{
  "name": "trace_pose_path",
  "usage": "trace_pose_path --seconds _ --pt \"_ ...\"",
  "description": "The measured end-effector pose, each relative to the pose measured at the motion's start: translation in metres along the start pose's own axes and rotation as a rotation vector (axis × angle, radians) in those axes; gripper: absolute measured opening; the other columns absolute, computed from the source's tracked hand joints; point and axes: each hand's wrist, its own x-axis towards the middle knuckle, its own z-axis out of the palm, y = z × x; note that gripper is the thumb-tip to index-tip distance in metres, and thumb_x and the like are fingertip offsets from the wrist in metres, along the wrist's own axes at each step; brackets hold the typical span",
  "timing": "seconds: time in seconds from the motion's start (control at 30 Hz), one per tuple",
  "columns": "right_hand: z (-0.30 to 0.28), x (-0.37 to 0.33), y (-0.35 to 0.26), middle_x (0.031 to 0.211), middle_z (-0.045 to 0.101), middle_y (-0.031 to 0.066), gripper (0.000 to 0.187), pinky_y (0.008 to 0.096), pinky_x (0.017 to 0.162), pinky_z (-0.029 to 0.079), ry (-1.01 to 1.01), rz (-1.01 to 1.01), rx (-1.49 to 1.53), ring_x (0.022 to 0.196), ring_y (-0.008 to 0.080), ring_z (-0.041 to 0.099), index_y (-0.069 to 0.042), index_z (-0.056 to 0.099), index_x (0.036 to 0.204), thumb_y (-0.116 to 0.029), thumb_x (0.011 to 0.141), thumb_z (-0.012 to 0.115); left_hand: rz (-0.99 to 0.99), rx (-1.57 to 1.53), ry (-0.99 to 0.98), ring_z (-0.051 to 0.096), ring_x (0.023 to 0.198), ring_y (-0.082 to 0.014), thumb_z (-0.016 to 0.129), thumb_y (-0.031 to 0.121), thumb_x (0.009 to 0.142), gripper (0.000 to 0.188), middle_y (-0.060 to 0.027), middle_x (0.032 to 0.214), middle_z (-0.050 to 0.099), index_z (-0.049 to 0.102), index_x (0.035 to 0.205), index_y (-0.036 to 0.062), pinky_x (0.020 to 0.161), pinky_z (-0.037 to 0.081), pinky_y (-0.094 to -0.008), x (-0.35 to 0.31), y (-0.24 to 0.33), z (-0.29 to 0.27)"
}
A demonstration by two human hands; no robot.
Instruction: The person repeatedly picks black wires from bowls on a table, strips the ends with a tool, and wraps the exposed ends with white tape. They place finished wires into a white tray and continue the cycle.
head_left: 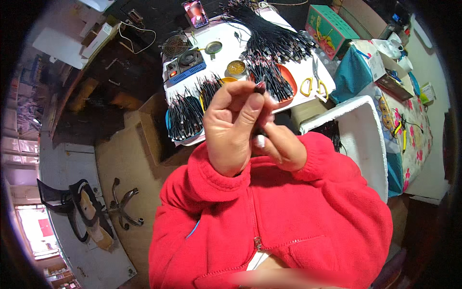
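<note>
Both my hands are raised together in front of my chest, over the near edge of the white table (226, 38). Between thumb and fingertips, my left hand (230, 126) pinches a black cable end (260, 88) with red wire at its tip. My right hand (285, 147) is closed against the left, its fingers around a lower dark part of what looks like the same cable. Much of the cable is hidden by my fingers. Just beyond my hands, bundles of short black cables (185, 115) stand in blue, yellow and orange trays (288, 76).
On the table are a blue-based heater (188, 67), a tin of amber material (236, 68), a small round dish (213, 47), yellow-handled scissors (315, 79), a phone (195, 13) and a long cable pile (269, 31). A white foam box (378, 144) stands at right.
</note>
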Motion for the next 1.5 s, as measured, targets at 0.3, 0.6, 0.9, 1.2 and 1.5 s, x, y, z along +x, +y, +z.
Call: trace_pose_path --seconds 0.3,0.6,0.9,1.2,1.5 --pt "-0.132 -0.143 -0.119 0.061 0.039 0.0010 0.037 0.0220 0.048 0.021 0.694 -0.080 0.010 0.052 0.0058 0.028 -0.003 0.044 0.091 -0.038 0.099 0.042 -0.389 0.356 -0.131 0.058 0.110 -0.0192 0.056 -0.001 0.089 0.031 -0.0126 0.111 0.064 0.054 0.120 -0.0023 0.086 0.048 -0.0290 -0.025 -0.002 -0.050" --pt "-0.147 -0.225 0.024 0.064 0.053 0.0080 0.024 0.0314 0.055 0.045 0.344 0.806 -0.434 0.056 0.0178 0.054 -0.002 0.050 0.089 -0.022 0.100 0.042 -0.582 0.471 -0.029 0.061 0.083 -0.0123 0.057 0.006 0.090 0.018 -0.0105 0.094 0.068 0.062 0.105 -0.0029 0.073 0.046 -0.0233 -0.059 -0.026 -0.109" --pt "-0.127 -0.224 0.237 0.090 0.063 0.0322 0.042 0.0533 0.078 0.048 0.196 1.204 -1.034 0.087 0.0471 0.061 0.003 0.061 0.099 -0.036 0.092 0.049 -0.613 0.740 0.101 0.055 0.072 -0.0063 0.058 0.005 0.090 0.015 -0.0042 0.090 0.066 0.063 0.103 -0.0013 0.065 0.044 -0.0195 -0.063 -0.024 -0.141" --pt "-0.093 -0.123 0.130 0.078 0.063 0.0266 0.032 0.0508 0.073 0.049 -0.198 0.971 -0.921 0.078 0.0434 0.062 0.000 0.068 0.076 -0.027 0.087 0.052 -0.123 1.847 0.405 0.061 0.078 -0.0385 0.060 0.017 0.086 0.018 -0.0202 0.082 0.063 0.063 0.081 -0.0009 0.069 0.048 -0.0461 0.005 -0.001 -0.227" --pt "-0.045 0.029 0.076 0.066 0.057 0.0218 0.027 0.0461 0.058 0.044 -0.108 0.309 -0.541 0.066 0.0420 0.058 0.001 0.055 0.075 -0.021 0.090 0.058 -0.426 1.941 0.441 0.066 0.081 -0.0382 0.066 0.025 0.084 0.027 -0.0223 0.085 0.066 0.066 0.081 -0.0023 0.072 0.052 -0.0450 0.033 -0.024 -0.246"
